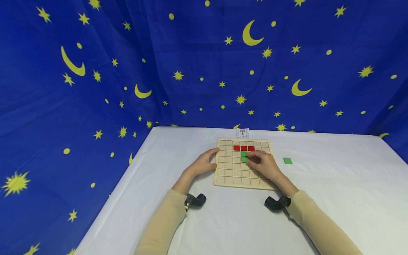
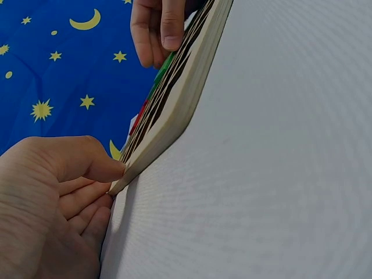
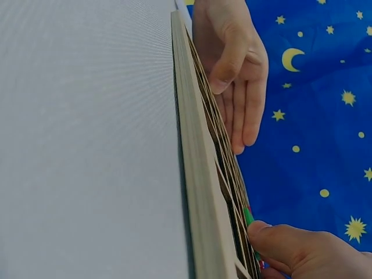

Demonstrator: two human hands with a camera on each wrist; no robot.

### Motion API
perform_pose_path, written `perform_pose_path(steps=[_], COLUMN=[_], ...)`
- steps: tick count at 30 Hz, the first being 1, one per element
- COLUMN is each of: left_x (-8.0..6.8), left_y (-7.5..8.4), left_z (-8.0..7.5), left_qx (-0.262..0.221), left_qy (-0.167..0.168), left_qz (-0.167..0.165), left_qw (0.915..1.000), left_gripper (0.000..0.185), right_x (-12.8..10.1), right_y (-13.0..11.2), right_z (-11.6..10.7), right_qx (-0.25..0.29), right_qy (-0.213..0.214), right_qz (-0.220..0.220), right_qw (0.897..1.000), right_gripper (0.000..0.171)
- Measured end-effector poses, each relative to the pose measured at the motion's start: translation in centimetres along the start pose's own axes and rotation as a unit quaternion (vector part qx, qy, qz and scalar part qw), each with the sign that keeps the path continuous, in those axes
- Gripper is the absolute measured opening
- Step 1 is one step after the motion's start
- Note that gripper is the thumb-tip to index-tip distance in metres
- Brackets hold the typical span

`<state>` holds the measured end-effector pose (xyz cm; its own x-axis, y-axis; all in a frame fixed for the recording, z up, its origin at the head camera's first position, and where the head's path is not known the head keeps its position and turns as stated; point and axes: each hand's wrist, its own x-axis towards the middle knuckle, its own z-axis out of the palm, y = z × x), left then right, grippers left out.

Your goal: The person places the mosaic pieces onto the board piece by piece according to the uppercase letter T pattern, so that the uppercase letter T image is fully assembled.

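A wooden grid board (image 1: 228, 171) lies on the table. Three red tiles (image 1: 243, 148) sit side by side in one of its upper rows. Below the middle one are two green tiles, one upper green tile (image 1: 243, 153) and one lower green tile (image 1: 244, 159). My right hand (image 1: 264, 165) pinches the lower green tile at the grid between thumb and index finger, partly covering it. In the right wrist view the thumb touches a green tile (image 3: 249, 217). At the board's left edge, my left hand (image 1: 202, 164) rests with thumb and fingertips spread along the rim.
Another green tile (image 1: 288, 161) lies on the white tablecloth (image 1: 334, 184) to the right of the board. Behind the board is a small printed card (image 1: 242, 133) with a T-shaped pattern on a grid. A blue star-and-moon curtain (image 1: 197, 60) stands at the back and left.
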<state>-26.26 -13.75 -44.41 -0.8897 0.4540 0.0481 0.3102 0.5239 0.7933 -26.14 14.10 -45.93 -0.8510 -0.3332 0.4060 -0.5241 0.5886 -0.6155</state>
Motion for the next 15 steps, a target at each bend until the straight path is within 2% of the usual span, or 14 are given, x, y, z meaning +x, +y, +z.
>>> perform_pose_path(steps=[9,12,15], left_x=[-0.05,-0.06,-0.04], left_y=[0.22,0.22,0.14], left_z=[0.0,0.0,0.06], left_qx=[-0.008,-0.008,-0.008], left_qy=[0.001,0.001,-0.001], left_qz=[-0.008,-0.007,-0.008], left_qw=[0.9999,0.9999,0.9999], left_gripper=[0.07,0.071,0.071], right_x=[0.02,0.13,0.39], right_y=[-0.15,-0.47,-0.93], right_z=[-0.15,-0.43,-0.95], right_qx=[0.003,0.046,0.128], right_qy=[-0.006,-0.014,-0.024], right_qz=[0.001,0.03,0.086], right_qw=[1.0,0.998,0.988], right_gripper=[0.028,0.029,0.033])
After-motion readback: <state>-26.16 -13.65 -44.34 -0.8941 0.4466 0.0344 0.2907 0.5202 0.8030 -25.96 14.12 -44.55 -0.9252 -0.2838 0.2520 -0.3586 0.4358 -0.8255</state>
